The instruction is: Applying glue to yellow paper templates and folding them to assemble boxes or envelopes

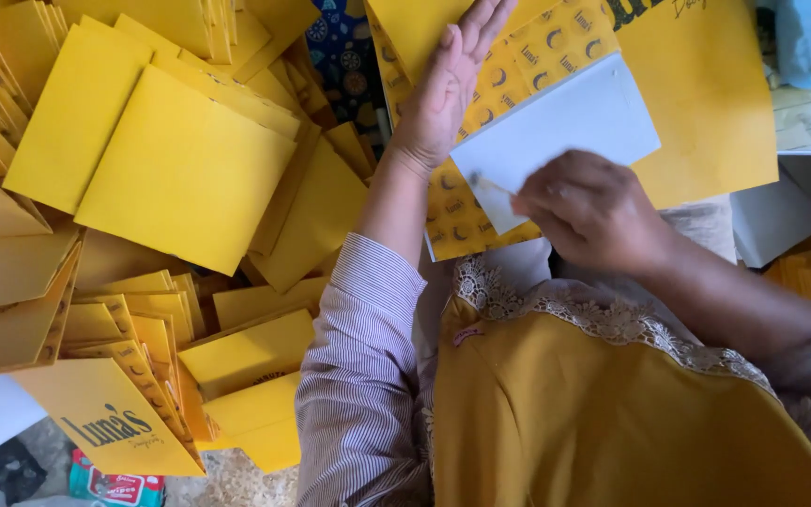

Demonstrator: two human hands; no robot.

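Floor [237,483] w/ heap of yellow folded card bags [185,174] piled across it, red packet [114,486] at edge.

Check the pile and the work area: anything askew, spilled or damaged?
No damage shows. The yellow folders on the left lie in a loose, fanned heap at mixed angles, not a squared stack. The left hand presses flat on a patterned sheet; the right hand rests on the white card, which sits tilted.

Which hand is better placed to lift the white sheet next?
Probably the right hand: its curled fingers sit at the near corner of the white sheet. The left hand lies flat on the yellow patterned sheet.
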